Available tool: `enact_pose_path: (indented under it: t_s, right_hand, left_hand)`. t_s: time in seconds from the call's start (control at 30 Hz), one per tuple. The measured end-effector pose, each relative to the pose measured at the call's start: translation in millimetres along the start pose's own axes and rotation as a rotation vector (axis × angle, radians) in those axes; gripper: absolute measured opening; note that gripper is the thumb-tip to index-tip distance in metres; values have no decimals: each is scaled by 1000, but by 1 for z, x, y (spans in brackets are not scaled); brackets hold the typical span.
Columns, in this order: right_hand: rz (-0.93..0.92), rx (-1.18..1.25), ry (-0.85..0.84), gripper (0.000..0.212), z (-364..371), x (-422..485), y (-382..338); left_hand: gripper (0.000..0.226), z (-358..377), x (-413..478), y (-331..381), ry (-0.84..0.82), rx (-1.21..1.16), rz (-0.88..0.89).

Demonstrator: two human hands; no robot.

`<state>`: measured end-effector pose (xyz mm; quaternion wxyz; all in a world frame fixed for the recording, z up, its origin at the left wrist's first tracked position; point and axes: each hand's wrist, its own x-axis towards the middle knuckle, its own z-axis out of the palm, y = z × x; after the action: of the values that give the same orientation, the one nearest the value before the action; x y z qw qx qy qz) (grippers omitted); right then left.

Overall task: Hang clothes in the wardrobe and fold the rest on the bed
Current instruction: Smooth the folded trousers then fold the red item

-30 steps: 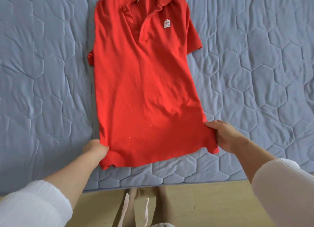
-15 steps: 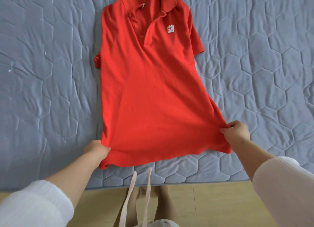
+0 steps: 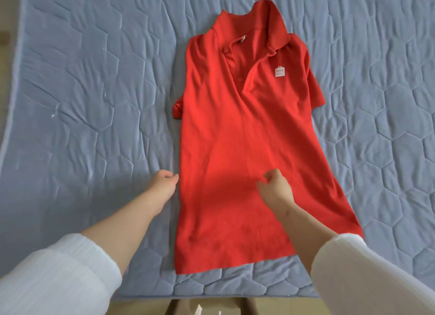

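One red short-sleeved polo shirt (image 3: 247,150) lies face up and spread flat on the grey-blue quilted bed cover (image 3: 82,102), which is stitched in hexagons. The shirt's collar points away from the person and its hem is near the bed's near edge. It has one white square logo patch (image 3: 279,71) on the chest. Three red buttons (image 3: 232,65) can be counted down the open placket, and there are two short sleeves, the one on the left mostly tucked under the body. Two bare hands reach in, each from one pushed-up white ribbed sleeve (image 3: 58,274). The left hand (image 3: 164,180) is on the cover just beside the shirt's left edge. Its fingers are loosely bent, their tips right at that edge, and no cloth is caught between them. The right hand (image 3: 274,187) is over the lower middle of the shirt. Its fingers curl loosely downward with a gap between them and the thumb, and no fold of fabric is gripped. Whether its fingertips touch the cloth cannot be told. The shirt lies free of both hands, with only shallow creases near the hem. Along the bottom of the view, below the bed's edge, one strip of tan floor (image 3: 141,307) shows.
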<state>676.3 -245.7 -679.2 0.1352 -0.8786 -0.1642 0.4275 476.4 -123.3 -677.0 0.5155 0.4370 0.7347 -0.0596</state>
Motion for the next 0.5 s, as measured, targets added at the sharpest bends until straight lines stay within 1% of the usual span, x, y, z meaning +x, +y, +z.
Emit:
enact_pose_path:
  t_s: [0.03, 0.1, 0.17, 0.27, 0.33, 0.4, 0.5]
  right_hand:
    - [-12, 42, -19, 38, 9, 7, -15]
    - [-34, 146, -62, 45, 23, 23, -44]
    - [-28, 264, -115, 52, 36, 37, -66]
    - [77, 338, -146, 62, 56, 51, -78]
    - [130, 296, -113, 69, 71, 58, -78]
    - [161, 167, -122, 83, 81, 62, -80]
    - [216, 20, -141, 98, 88, 65, -84]
  left_hand:
    - [12, -7, 8, 14, -33, -87, -4]
    - [26, -17, 25, 40, -91, -242, -16]
    - [32, -23, 41, 63, -139, -362, -28]
    - [37, -22, 67, 90, -195, -571, -62]
    - [38, -20, 88, 110, -206, -706, -61]
    - [34, -16, 99, 124, -221, -816, -126]
    - [18, -12, 102, 133, -272, -933, -202]
